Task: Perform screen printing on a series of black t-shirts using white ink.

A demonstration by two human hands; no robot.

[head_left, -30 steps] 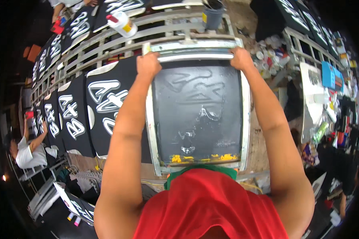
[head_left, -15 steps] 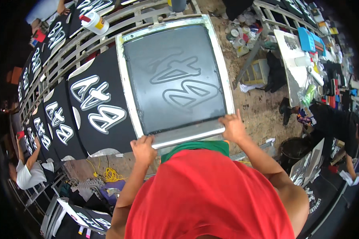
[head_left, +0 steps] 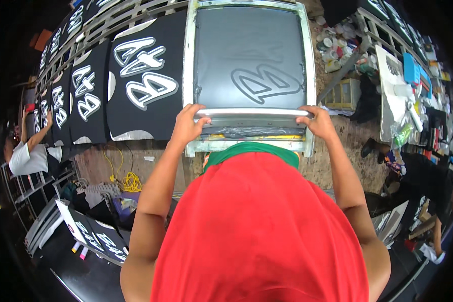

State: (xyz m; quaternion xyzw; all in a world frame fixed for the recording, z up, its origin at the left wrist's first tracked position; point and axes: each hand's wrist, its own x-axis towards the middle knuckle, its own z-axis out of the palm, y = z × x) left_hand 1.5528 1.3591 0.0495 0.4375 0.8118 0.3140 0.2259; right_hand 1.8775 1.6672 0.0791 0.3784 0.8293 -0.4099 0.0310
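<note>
A long metal squeegee [head_left: 252, 113] lies across the near end of a pale screen frame [head_left: 309, 60]. My left hand [head_left: 187, 123] grips its left end and my right hand [head_left: 318, 122] its right, fingers bent around the bar. The grey mesh [head_left: 246, 43] shows an outlined lettering pattern in its lower right part. Dark ink is banded along the near edge below the squeegee. To the left lie black fabric panels [head_left: 126, 113] printed with large white-and-grey lettering.
A co-worker [head_left: 27, 156] stands far left, another person [head_left: 412, 176] at the right. A cluttered board [head_left: 387, 116] and piled containers [head_left: 331, 55] are right of the frame. A coiled yellow cable [head_left: 132, 182] lies below the panels; metal rails run along the top left.
A second ago my hands held the squeegee at the frame's far end; by half a second ago they reached the near end, and they remain there, slightly lifted. The camera's view has shifted.
</note>
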